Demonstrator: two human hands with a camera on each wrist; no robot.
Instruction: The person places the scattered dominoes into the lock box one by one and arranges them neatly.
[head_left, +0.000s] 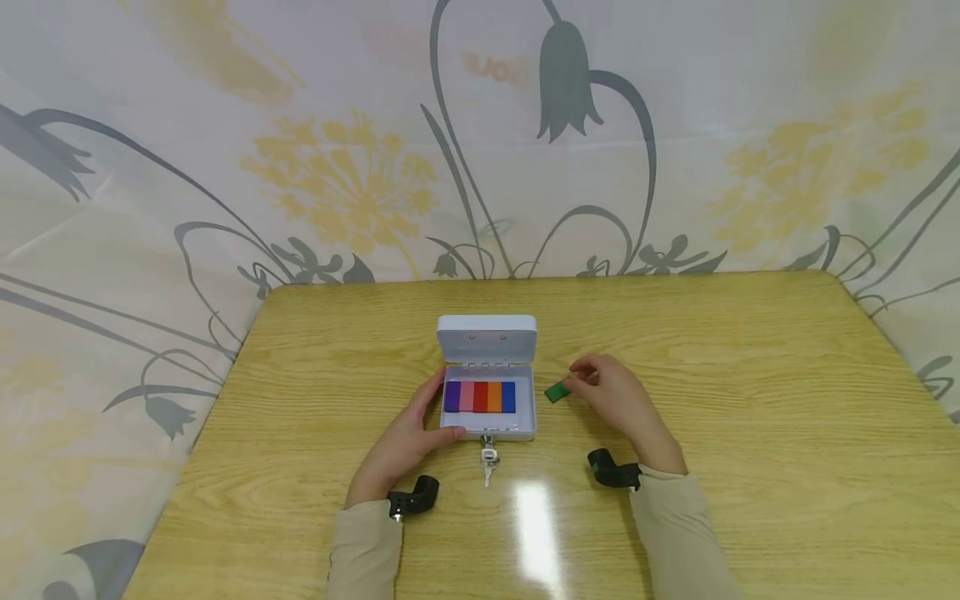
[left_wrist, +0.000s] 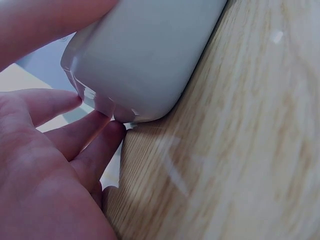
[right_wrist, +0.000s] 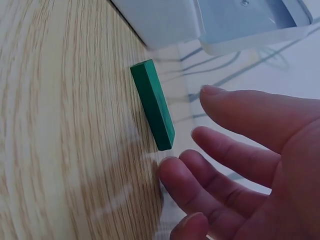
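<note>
A small white metal cash box (head_left: 527,417) stands on the table with its lid (head_left: 487,339) raised at the back. Purple, pink, red, orange and blue blocks (head_left: 481,397) lie side by side inside it. My left hand (head_left: 405,446) holds the box's left end, thumb at the front edge and fingers toward the far corner. To the right of the box a flat green block (head_left: 557,391) rests on the table. My right hand (right_wrist: 240,175) hovers beside its near end, fingers loosely bent; the right wrist view shows a gap between fingertips and block.
A key (head_left: 487,475) hangs from the lock at the front of the box, with another key partly hidden behind it. The wooden table (head_left: 315,350) meets a flower-patterned cloth (head_left: 360,183) at the back and sides. Black camera mounts (head_left: 615,473) sit on both wrists.
</note>
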